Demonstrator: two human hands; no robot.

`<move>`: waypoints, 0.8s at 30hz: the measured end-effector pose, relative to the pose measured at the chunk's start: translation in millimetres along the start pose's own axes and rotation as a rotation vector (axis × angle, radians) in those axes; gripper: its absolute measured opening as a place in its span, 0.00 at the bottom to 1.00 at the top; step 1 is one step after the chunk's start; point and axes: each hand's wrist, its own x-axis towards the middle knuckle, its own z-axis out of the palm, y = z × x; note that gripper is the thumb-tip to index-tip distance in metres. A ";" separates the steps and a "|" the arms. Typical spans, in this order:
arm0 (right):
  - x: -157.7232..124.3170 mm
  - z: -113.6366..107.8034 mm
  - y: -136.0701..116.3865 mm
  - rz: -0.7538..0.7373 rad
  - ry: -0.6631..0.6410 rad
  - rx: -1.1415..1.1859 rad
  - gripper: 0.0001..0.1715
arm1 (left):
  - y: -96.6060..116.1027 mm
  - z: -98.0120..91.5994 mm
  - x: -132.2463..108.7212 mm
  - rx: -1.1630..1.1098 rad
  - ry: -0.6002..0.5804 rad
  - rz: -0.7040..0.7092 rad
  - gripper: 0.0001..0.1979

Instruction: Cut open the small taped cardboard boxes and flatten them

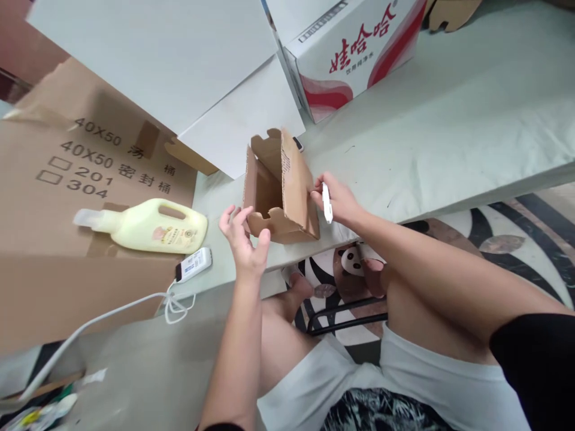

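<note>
A small brown cardboard box [297, 185] stands at the front of the pale cloth-covered surface. Its top is open, and its inside is bare as far as I can see. My left hand [246, 242] is open at the box's near left corner, thumb and fingers spread; whether the fingertips touch the cardboard I cannot tell. On the box's right side, my right hand [338, 196] has its fingers closed round a slim white pen-like tool [327, 203]. That tool points roughly up and down in the view, beside the box wall.
A pale yellow jug-shaped bottle [159, 227] lies to the left against a large printed carton [135, 287]. Near it is a white power adapter [194, 264] with a white cable [103, 317]. White boxes [179, 54] and a red-and-white carton [359, 57] stand behind.
</note>
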 end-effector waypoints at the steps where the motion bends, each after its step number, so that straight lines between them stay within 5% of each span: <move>1: 0.4 1.9 0.9 -0.014 0.007 0.002 0.11 | -7.6 8.8 -1.8 -0.087 0.017 0.010 0.37; 5: 1.9 2.7 5.9 -0.004 -0.006 -0.018 0.12 | -36.9 41.6 -10.3 -0.419 0.150 -0.154 0.53; 8: 4.1 1.3 11.6 -0.040 -0.036 -0.046 0.13 | -49.8 59.3 -15.9 -0.673 0.058 -0.325 0.49; 12: 17.4 4.4 25.8 -0.042 0.051 0.051 0.16 | -53.5 69.5 -14.4 -0.805 0.100 -0.405 0.51; 15: 33.9 9.1 40.7 -0.016 0.212 0.193 0.18 | -53.4 62.0 -7.8 -0.925 0.158 -0.581 0.44; 19: 53.8 14.5 52.8 -0.006 0.402 0.306 0.20 | -49.9 36.6 -0.4 -1.015 0.368 -0.628 0.23; 24: 64.0 26.7 39.8 0.040 0.392 0.617 0.22 | -52.3 16.1 2.8 -1.195 0.273 -0.703 0.23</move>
